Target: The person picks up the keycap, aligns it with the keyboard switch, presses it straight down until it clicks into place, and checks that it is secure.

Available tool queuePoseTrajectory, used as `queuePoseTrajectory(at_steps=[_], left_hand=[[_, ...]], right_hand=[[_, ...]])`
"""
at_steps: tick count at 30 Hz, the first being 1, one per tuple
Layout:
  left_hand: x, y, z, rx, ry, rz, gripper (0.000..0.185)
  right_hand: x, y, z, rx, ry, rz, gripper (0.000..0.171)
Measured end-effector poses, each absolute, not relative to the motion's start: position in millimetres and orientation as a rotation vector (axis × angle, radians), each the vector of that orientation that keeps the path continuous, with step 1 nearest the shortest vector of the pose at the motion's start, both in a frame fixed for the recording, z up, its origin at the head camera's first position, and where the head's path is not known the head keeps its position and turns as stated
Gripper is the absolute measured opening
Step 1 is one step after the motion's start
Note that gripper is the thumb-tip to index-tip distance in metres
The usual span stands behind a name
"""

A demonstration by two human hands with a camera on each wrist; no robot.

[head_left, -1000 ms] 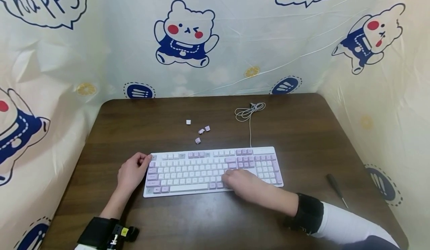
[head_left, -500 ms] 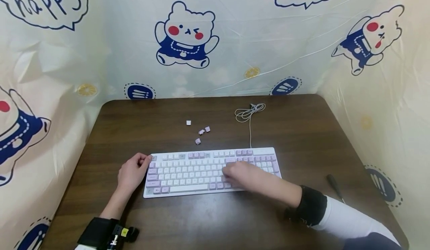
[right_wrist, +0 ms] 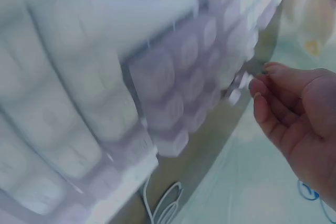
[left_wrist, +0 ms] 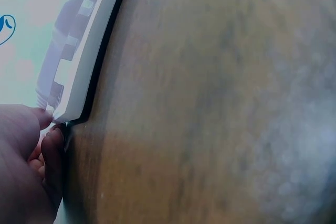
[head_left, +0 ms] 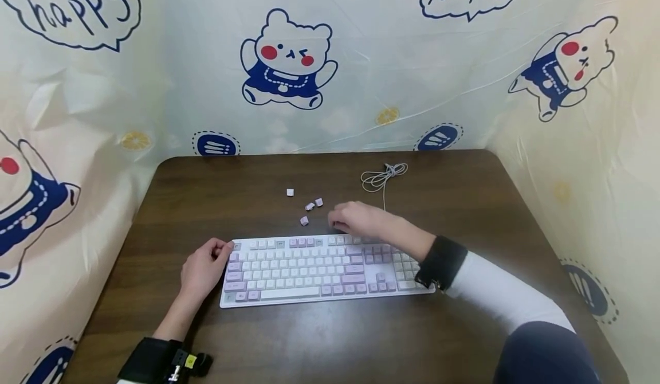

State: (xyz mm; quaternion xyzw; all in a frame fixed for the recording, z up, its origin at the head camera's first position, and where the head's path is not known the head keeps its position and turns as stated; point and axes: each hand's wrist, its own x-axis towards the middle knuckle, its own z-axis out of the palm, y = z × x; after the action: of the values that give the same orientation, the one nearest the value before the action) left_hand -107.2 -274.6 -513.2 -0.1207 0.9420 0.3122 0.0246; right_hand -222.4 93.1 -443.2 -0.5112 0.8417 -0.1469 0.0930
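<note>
White and lilac, the keyboard [head_left: 325, 266] lies under our right forearm, while our right hand [head_left: 356, 220] hovers just past its far edge, fingers loosely curled and holding nothing we can make out. Just left of those fingers sit four loose keycaps [head_left: 309, 206] on the dark wooden table [head_left: 464, 200]. Our left hand [head_left: 203, 266] pinches the keyboard's upper left corner. Beyond the right hand, the coiled cable [head_left: 382, 176] lies near the table's back edge.
</note>
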Motion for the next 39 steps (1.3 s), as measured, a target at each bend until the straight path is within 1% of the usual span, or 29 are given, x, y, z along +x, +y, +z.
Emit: queuePoseTrajectory(at_steps=[3,8,11,15,20,24,27,30,34,39], left_hand=[[-105.6,-275.3,-512.9,-0.375,2.911,0.961,0.041],[-105.2,-275.0,-512.0,-0.373,2.909,0.969,0.041],[-105.2,-274.2,-512.2,-0.369,2.906,0.973,0.042],[-104.0,-273.1,-512.8,-0.371,2.906,0.969,0.042],[-103.7,-272.8,-513.1,-0.377,2.91,0.973,0.04],[-104.6,-274.4,-513.1,-0.377,2.932,0.965,0.041],[-105.0,-274.4,-512.4,-0.369,2.951,0.953,0.042],[-105.4,-274.2,-511.4,-0.361,2.957,0.952,0.042],[-105.4,-274.2,-511.3,-0.361,2.954,0.951,0.042],[-105.2,-275.0,-512.9,-0.368,2.942,0.949,0.041]], right_hand=[[-243.7,84.7,-449.7,-1.613,2.493,-0.365,0.009],[-269.8,72.4,-458.9,-1.71,2.533,-0.119,0.021],[-279.6,66.6,-464.7,-1.684,2.528,-0.016,0.029],[-287.1,58.9,-471.2,-1.596,2.487,0.045,0.033],[-290.6,53.4,-473.0,-1.543,2.483,0.117,0.03],[-293.0,52.2,-473.7,-1.566,2.498,0.085,0.02],[-293.5,54.6,-473.9,-1.552,2.506,-0.001,0.014],[-294.1,57.3,-474.0,-1.475,2.505,-0.122,0.01],[-293.1,60.9,-474.7,-1.387,2.497,-0.245,0.006],[-285.2,65.2,-476.3,-1.369,2.508,-0.366,0.004]])
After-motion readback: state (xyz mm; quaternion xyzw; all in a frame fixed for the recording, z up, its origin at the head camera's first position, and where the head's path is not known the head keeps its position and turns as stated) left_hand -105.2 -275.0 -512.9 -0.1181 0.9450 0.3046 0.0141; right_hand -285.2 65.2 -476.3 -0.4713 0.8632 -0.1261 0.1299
